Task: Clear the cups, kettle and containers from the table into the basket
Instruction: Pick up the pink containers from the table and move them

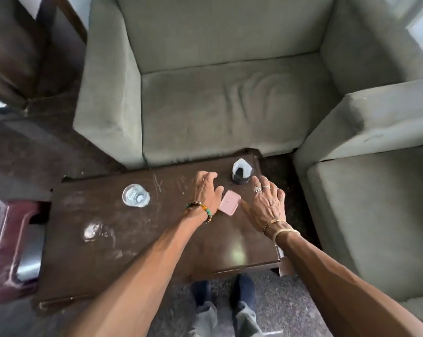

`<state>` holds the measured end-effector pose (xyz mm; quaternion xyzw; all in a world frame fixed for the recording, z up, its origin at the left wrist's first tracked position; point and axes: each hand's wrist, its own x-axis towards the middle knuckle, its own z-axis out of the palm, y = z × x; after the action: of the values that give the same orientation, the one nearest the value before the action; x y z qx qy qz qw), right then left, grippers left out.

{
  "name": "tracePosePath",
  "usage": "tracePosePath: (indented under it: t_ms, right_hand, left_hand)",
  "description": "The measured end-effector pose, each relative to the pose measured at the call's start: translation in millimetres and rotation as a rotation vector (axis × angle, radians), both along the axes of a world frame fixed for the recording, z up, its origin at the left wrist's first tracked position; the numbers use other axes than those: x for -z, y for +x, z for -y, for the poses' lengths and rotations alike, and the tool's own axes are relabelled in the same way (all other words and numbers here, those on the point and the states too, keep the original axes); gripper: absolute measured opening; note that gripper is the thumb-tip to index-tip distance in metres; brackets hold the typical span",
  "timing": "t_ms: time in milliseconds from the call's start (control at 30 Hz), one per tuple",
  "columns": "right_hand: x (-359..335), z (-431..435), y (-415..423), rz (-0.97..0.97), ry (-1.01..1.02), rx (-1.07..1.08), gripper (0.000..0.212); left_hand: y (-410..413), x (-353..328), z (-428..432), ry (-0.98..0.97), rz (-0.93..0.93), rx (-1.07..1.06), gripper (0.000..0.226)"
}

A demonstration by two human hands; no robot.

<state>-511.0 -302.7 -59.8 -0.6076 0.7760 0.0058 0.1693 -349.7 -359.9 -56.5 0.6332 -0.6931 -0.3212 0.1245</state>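
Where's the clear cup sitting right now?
In the head view, the clear cup stands upright on the left part of the dark table, near its far edge. It is well clear of the left hand, which lies to its right.

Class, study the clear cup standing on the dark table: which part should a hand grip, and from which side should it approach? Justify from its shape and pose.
Probably best: wrap fingers and thumb round the side wall of the clear cup, just below the rim, coming from its right, where the left hand is nearest. It stands upright, round, mouth up, with bare table around it.
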Motion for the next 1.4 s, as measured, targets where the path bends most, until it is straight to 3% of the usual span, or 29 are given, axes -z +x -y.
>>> tracePosePath:
  t_ms: [200,400,500,667,767,833,933,1133,1400]
  right_hand:
    - [92.6,-5.4,2.9,0.020,0.125,-0.078,0.076]
    - [148.4,-0.3,-4.2,0.065,0.211,-0.048,0.076]
    - [170.5,6.4,-0.7,0.237,0.328,0.117,0.073]
    - [199.4,22.8,14.5,0.584,0.378,0.534,0.036]
    - [208.5,22.6,20.3,0.636,0.367,0.666,0.015]
    - [206.0,20.3,21.3,0.663,0.353,0.728,0.014]
    - [181.8,19.1,23.3,0.673,0.362,0.643,0.008]
    - [78.3,47.2,46.5,0.655,0.339,0.401,0.008]
    - [-82.4,75.6,134.6,0.658,0.239,0.085,0.012]
  left_hand:
    - [3.1,96.8,-16.9,0.174,0.062,-0.070,0.041]
    - [-10.7,149.2,-20.9,0.247,0.106,-0.071,0.039]
    - [-18.3,167.6,-15.1,0.266,0.120,-0.064,0.037]
    - [-27.7,196.4,-5.7,0.367,0.115,-0.079,0.046]
    - [-29.9,200.3,-5.6,0.408,0.104,-0.126,0.024]
    - [-24.5,195.9,-8.8,0.407,0.071,-0.169,0.016]
    - [-8.0,175.8,-15.6,0.434,0.024,-0.250,0.017]
    - [25.5,88.4,-14.9,0.401,-0.294,-0.503,0.026]
    - [116.6,-69.1,-20.3,0.224,-0.364,-0.657,0.022]
